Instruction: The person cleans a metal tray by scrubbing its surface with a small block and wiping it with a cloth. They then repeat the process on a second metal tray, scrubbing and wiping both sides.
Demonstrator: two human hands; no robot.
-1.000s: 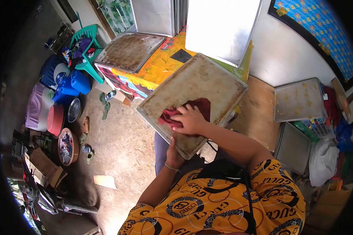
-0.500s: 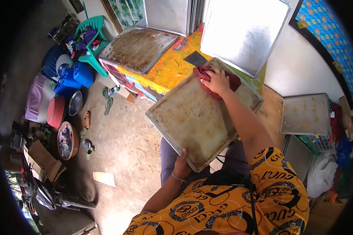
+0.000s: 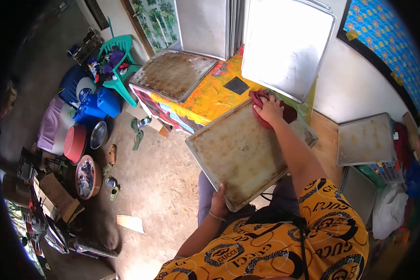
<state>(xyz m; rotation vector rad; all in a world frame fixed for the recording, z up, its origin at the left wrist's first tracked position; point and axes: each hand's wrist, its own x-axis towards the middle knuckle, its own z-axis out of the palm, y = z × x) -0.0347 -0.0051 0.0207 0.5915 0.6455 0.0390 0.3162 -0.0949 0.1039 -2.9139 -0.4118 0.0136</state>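
A stained metal baking tray [image 3: 240,149] is tilted in front of me, its far edge by the table and its near corner above my lap. My left hand [image 3: 219,203] grips that near left corner, thumb on the top face and the other fingers hidden underneath. On the tray's far part, my right hand [image 3: 269,111] presses a dark red cloth [image 3: 287,114] against the surface, fingers bent over it. Brown marks run along the tray's rim and across its face.
The table [image 3: 191,109] has a yellow patterned cover. On it are a browned tray [image 3: 172,74], a dark flat square [image 3: 236,85], upright stacked trays [image 3: 203,28] and a bright tray [image 3: 287,46]. Another tray [image 3: 364,140] rests right. A green chair [image 3: 119,84] and basins [image 3: 74,143] stand left.
The whole view has shifted, so most things sit a little farther right and lower. The cloth under my right hand is slightly nearer the tray's far edge. My left hand keeps its corner grip.
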